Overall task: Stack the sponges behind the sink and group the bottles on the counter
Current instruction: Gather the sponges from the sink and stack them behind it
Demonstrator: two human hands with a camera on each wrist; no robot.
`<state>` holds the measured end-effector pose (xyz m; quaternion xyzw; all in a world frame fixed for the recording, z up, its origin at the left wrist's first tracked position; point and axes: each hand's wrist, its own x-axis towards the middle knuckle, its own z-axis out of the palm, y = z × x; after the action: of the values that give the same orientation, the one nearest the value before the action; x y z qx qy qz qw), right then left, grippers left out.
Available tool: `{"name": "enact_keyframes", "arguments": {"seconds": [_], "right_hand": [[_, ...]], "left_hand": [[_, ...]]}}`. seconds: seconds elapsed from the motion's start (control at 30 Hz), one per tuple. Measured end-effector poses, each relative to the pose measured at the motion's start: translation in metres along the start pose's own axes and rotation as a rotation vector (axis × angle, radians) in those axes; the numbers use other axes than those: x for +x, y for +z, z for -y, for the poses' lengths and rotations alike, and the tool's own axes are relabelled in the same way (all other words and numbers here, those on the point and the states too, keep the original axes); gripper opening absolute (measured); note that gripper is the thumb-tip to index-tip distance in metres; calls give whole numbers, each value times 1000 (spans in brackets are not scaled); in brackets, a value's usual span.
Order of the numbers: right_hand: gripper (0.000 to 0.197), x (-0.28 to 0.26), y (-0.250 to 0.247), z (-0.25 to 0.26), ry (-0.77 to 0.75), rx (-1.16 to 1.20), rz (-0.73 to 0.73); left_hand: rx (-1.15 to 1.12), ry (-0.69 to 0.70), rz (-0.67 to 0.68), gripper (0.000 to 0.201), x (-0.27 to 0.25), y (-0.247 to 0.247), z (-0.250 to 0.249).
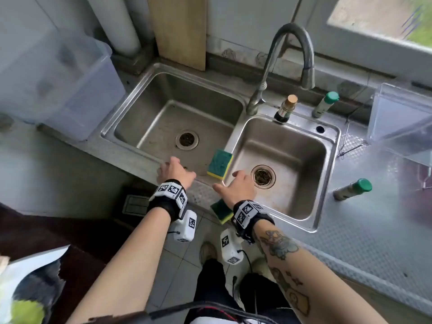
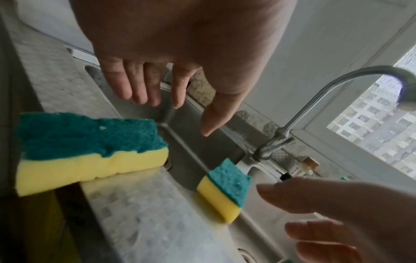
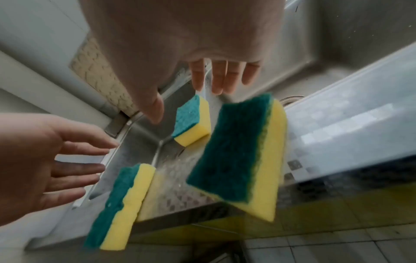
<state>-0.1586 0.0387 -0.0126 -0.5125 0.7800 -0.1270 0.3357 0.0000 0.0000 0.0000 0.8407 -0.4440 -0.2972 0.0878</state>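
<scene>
Head view: left hand [image 1: 174, 170] and right hand [image 1: 238, 187] hovered spread, empty, over front rim of steel double sink [image 1: 131, 157]. Green-and-yellow rectangular sponge [image 1: 220, 165] lay on divider. Best: pinch long sides, lift straight, carry behind basin.

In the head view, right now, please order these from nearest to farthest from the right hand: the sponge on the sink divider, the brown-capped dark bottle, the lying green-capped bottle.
From the right hand:
1. Green-and-yellow sponge on the sink divider, just beyond its fingers.
2. Brown-capped dark bottle, upright behind the right basin, beside the faucet.
3. Lying green-capped bottle, far right on the counter.
</scene>
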Motion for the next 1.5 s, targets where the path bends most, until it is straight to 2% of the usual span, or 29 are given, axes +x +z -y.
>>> {"name": "enact_keyframes", "arguments": {"seconds": [0.1,0.23,0.5,0.8,0.9,1.0,1.13,1.2,1.3,1.37,1.5], "right_hand": [[88,-6,12,3,17,-204,94],[99,-13,28,-4,44,-303,166],[90,-13,34,-5,71,-403,154],[91,3,-21,-12,7,-289,87],[94,5,-47,-24,1,-191,75],[98,5,-82,-38,-71,-34,81],[104,18,-146,-53,-104,42,99],[104,29,-189,-61,-106,68,101],[84,46,-254,-75,-141,40,93],[79,58,-296,-87,-156,10,77],[63,89,-356,-117,-155,-128,20]], "left_hand": [[110,-6,7,63,10,2,10],[235,27,83,66,20,9,23],[256,75,93,67,25,11,36],[195,196,149,64,-4,8,-13],[204,234,180,65,-21,12,-39],[160,252,190,65,-41,15,-67],[78,271,201,63,-65,20,-110],[54,324,213,66,-80,25,-143],[32,394,247,75,-100,34,-192],[14,432,268,76,-114,40,-222],[-20,476,265,67,-131,50,-267]]}}
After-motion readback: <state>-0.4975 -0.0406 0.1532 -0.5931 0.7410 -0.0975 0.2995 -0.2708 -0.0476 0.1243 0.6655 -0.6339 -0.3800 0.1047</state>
